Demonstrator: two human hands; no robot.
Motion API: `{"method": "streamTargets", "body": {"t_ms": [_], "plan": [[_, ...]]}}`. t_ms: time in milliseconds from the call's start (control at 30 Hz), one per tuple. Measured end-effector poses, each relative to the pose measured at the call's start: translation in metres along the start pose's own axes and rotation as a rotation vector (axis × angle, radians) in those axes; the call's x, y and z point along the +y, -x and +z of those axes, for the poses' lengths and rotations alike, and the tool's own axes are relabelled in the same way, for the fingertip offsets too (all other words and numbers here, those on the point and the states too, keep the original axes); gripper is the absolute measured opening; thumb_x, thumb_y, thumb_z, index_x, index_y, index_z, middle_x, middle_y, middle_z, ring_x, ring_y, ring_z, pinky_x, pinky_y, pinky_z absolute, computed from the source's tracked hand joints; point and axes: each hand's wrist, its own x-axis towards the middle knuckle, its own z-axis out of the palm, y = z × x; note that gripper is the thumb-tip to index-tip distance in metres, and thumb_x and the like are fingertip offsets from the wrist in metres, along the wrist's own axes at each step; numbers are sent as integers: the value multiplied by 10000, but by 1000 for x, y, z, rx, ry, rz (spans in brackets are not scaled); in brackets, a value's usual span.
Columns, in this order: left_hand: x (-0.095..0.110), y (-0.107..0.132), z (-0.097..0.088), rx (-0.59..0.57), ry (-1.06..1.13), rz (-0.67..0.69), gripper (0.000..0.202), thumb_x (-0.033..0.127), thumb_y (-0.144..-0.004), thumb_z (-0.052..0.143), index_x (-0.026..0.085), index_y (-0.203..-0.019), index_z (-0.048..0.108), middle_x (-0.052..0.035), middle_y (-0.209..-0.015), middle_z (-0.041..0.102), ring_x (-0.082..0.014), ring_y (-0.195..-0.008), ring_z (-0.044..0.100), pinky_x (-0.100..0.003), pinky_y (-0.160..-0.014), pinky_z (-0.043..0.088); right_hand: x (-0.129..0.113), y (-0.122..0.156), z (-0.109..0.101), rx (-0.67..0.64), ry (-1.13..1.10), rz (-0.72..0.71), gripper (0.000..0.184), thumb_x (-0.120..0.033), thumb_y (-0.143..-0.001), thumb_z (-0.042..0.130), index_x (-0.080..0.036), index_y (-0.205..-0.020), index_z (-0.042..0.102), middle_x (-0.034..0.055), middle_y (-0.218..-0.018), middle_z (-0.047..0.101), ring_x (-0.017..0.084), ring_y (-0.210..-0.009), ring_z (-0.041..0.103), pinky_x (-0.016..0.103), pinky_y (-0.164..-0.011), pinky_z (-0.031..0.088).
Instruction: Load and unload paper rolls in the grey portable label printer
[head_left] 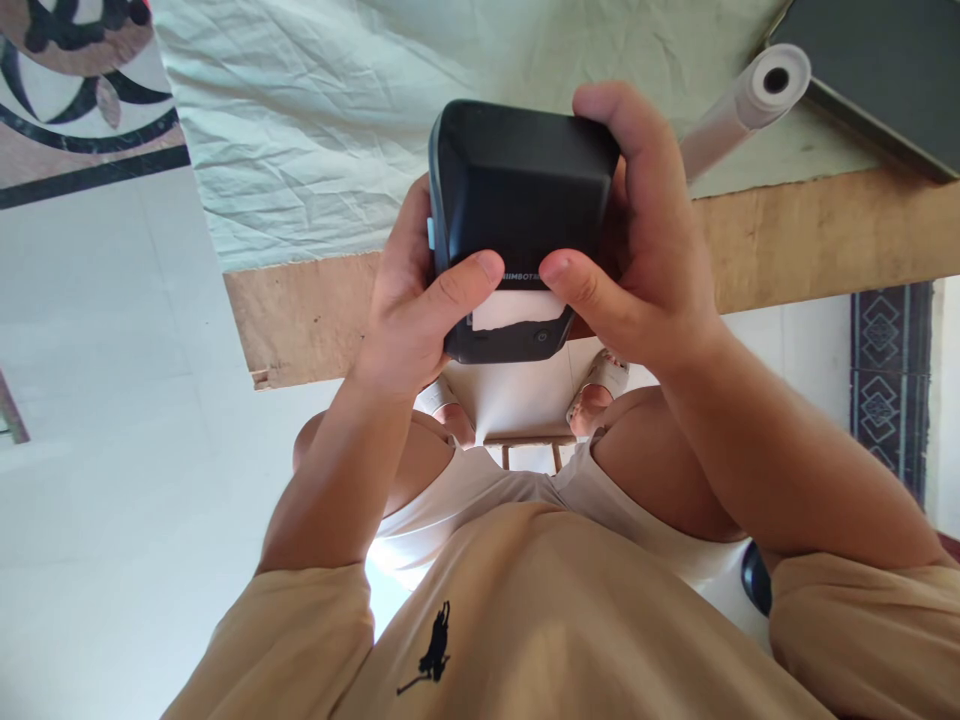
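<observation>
A black label printer (525, 200) is held up between my two hands, over the near edge of the table. A white strip of label paper (517, 310) lies across its front, above the power button. My left hand (424, 295) grips one side, its thumb pressed on the front of the casing. Around the other side wraps my right hand (649, 240), with the thumb near the lettering and the index finger at the far corner. The printer's underside and most of my other fingers are hidden.
A white roll (750, 100) with a dark hole in its end stands on the cloth-covered table (315, 130), at the right. Behind it is a dark flat object (885, 70). A bare wooden edge (810, 235) runs along the table front, above my knees.
</observation>
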Motion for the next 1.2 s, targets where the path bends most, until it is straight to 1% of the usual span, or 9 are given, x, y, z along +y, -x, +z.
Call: {"method": "streamTargets", "body": {"t_ms": [200,333,467,567,667,800,967,1100,1200], "plan": [[-7,-4,-9,-104,34,91,352,301,-856,707,212,-1187,625,-57,-1021,636,-156,-910,627,-278,-779,532,4,-1,1,-17,-44,2,753,-616,-847,572,-262,-1418,233,22,-1207,522,27,-796,528,181,-639,444],[-11,-6,-17,-208,2,115,491,399,-859,684,283,-1320,557,-55,-1119,635,-223,-1106,642,-322,-858,569,6,-3,1,26,-8,-67,740,-644,-829,572,-248,-1376,269,43,-1307,484,85,-1004,569,206,-748,518],[-11,-10,-21,-279,-39,106,588,576,-855,622,374,-1393,495,-21,-1336,559,-277,-1400,476,-403,-1115,500,8,-3,0,60,55,-116,775,-719,-822,520,-238,-1367,253,63,-1420,396,134,-1172,542,272,-932,559],[-10,-15,-23,-288,-96,102,685,704,-839,573,363,-1423,464,6,-1379,535,-282,-1478,375,-425,-1191,427,8,-2,-1,66,87,-118,753,-708,-842,506,-245,-1376,247,62,-1442,370,124,-1192,527,257,-977,549],[-6,-13,-20,-248,-106,36,740,748,-800,592,321,-1397,500,-24,-1294,608,-291,-1444,417,-410,-1174,433,7,0,-1,74,103,-115,716,-662,-851,529,-251,-1374,266,60,-1418,390,107,-1150,531,230,-954,542],[6,-5,-4,-26,-14,-123,544,628,-923,486,289,-1344,553,-60,-1098,683,-243,-1368,500,-352,-1136,452,5,0,1,83,94,-105,695,-642,-846,532,-240,-1355,282,60,-1375,429,101,-1078,551,224,-870,542],[7,-4,2,-8,90,-135,406,523,-965,477,271,-1245,629,-47,-1032,682,-221,-1261,581,-327,-1054,501,0,1,0,52,131,-27,692,-632,-859,499,-233,-1381,282,49,-1304,487,71,-920,544,214,-743,498],[0,-5,0,4,165,-133,530,595,-963,423,167,-1118,696,-76,-1015,686,-232,-1213,596,-325,-1010,523,-3,3,-3,8,174,19,765,-653,-847,491,-233,-1441,254,55,-1289,489,91,-946,553,219,-756,492],[-1,-4,1,53,192,-116,554,591,-979,382,156,-1112,698,-72,-1022,686,-210,-1171,609,-309,-991,519,-3,3,-5,-24,164,9,827,-671,-823,511,-241,-1465,216,65,-1407,418,92,-946,569,238,-796,515]]}}
